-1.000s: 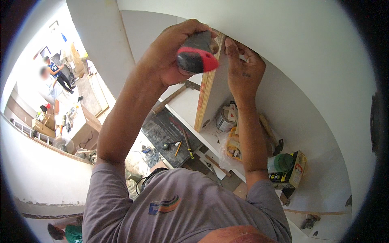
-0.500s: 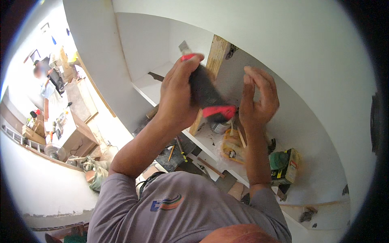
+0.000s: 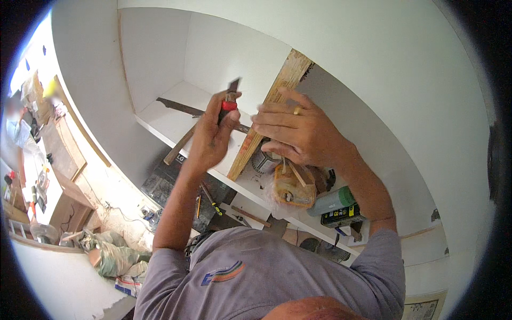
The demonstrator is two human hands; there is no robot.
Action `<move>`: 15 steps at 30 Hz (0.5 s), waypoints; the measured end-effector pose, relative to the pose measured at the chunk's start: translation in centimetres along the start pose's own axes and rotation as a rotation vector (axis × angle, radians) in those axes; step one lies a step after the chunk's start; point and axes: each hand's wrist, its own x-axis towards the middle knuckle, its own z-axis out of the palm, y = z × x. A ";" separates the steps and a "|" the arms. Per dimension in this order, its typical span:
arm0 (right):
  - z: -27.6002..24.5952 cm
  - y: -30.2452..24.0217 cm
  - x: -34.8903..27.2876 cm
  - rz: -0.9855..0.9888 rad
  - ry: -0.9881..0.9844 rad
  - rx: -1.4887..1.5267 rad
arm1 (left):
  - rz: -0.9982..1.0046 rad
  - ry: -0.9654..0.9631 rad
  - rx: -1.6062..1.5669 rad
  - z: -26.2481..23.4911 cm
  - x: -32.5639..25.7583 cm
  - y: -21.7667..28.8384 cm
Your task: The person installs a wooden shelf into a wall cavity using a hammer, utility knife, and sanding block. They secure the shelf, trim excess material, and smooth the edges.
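My left hand (image 3: 210, 141) is raised and closed around a hand tool (image 3: 229, 104) with a red and black grip, its dark tip pointing up. Just to its right, my right hand (image 3: 298, 133), with a ring on one finger, lies across a slanted wooden board (image 3: 288, 74) that stands in a white cabinet (image 3: 213, 53); the fingers hold the board. The two hands nearly touch in front of the shelf (image 3: 170, 125).
A hand saw (image 3: 176, 106) and a wooden stick (image 3: 178, 146) lie on the shelf. A metal can (image 3: 264, 160), a clear bag of small parts (image 3: 290, 186) and a green and black power tool (image 3: 336, 205) sit at its front. Another person (image 3: 16, 122) is far left below.
Both hands have come down from the top of the board to its middle. The tool has turned so its tip points up, and the view has tilted toward the shelf.
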 end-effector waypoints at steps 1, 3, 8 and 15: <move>0.0 0.2 -0.2 0.148 0.062 0.100 | -0.018 -0.091 0.010 -1.1 1.4 0.2; 0.2 0.1 -1.1 0.452 0.208 0.309 | 0.381 -0.087 0.329 -2.2 4.5 1.2; 2.2 -0.7 0.9 0.865 0.550 0.666 | 0.647 -0.222 0.896 -3.0 10.3 5.4; 4.8 -1.5 5.5 0.848 0.939 1.183 | 0.657 -0.469 1.340 -2.1 12.9 10.3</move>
